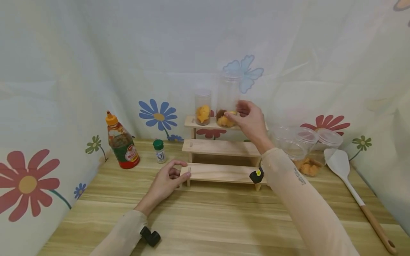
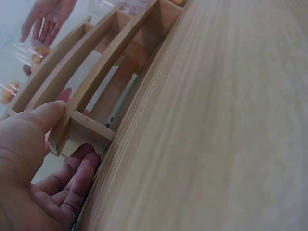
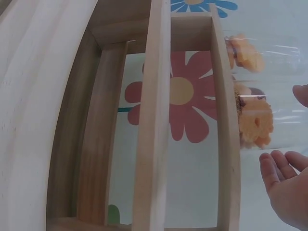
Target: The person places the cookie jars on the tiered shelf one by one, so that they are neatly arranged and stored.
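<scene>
A three-step wooden shelf [image 1: 221, 172] stands on the table against the curtain. Its lowest board is held at the left end by my left hand [image 1: 166, 182], thumb [image 2: 45, 115] on the board and fingers curled at the end piece. On the top step stand a short clear jar [image 1: 203, 99] with yellow-orange pieces and a taller clear jar [image 1: 228, 90] with orange and brown pieces at its bottom. Beside the tall jar is my right hand [image 1: 252, 120], fingers parted and loosely bent; a gap shows between its fingertips [image 3: 267, 163] and the jar.
Left of the shelf are a red sauce bottle [image 1: 124, 149] with an orange cap and a small green-capped shaker [image 1: 159, 153]. To the right, several clear containers [image 1: 293, 144] lie near orange pieces [image 1: 309, 168]. A white spatula [image 1: 340, 164] with a wooden handle lies at the right edge.
</scene>
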`<state>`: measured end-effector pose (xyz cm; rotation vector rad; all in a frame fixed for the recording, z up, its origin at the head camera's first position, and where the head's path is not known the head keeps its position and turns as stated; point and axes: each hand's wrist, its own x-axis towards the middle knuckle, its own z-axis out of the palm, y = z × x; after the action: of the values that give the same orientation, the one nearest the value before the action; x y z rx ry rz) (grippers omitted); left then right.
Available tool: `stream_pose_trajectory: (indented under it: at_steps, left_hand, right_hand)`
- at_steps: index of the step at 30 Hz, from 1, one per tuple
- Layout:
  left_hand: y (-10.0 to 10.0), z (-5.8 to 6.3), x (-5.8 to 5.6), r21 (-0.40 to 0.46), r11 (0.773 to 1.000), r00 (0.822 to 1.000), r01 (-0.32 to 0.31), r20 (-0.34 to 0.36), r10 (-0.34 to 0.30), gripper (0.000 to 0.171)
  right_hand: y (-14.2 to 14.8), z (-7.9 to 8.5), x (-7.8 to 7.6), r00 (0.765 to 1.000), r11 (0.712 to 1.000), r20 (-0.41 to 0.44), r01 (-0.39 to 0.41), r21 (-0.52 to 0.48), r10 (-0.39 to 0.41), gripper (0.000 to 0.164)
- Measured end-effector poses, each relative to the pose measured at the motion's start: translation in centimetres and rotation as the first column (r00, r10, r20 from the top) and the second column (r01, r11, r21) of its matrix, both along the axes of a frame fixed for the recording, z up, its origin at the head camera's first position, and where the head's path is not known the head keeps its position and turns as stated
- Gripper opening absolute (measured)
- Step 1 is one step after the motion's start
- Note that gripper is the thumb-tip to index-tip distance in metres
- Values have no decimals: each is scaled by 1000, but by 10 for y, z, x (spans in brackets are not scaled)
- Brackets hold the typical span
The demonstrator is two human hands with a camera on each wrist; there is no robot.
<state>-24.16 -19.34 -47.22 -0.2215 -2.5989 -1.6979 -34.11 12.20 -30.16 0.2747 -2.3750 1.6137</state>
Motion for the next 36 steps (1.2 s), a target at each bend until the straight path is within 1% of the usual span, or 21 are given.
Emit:
stream_pose_trajectory:
  at_steps: [7, 13, 16, 21, 25, 29, 32, 36]
  left_hand:
    - [0, -1, 0, -4, 1000, 1000, 3, -2, -3, 41]
    - [-2, -4, 0, 3, 1000, 1000, 8, -8, -8, 42]
    - [-3, -4, 0, 2, 1000, 1000, 7, -6, -7, 43]
    - [-3, -3, 0, -1, 1000, 1000, 0, 0, 0, 44]
    - [-2, -3, -1, -8, 1000, 1000, -5, 4, 5, 44]
    - [-1, -3, -2, -12, 1000, 1000, -5, 5, 5, 44]
    - [-1, -4, -2, -12, 1000, 1000, 0, 3, 0, 44]
    - [-1, -4, -3, -11, 1000, 1000, 4, -2, -4, 44]
  right_hand:
    - [14, 8, 13, 997, 1000, -81, -18, -21, 17, 79]
    - [32, 18, 33, 989, 998, -143, -27, -55, 19, 79]
    - [43, 23, 42, 982, 998, -187, -10, -60, -1, 78]
    - [65, 29, 57, 969, 996, -241, 40, -85, -60, 73]
    - [84, 29, 70, 965, 992, -237, 93, -82, -110, 72]
    - [104, 27, 83, 966, 987, -207, 146, -72, -158, 74]
    - [119, 22, 91, 964, 981, -185, 179, -74, -189, 74]
    - [138, 9, 100, 962, 975, -162, 206, -87, -218, 72]
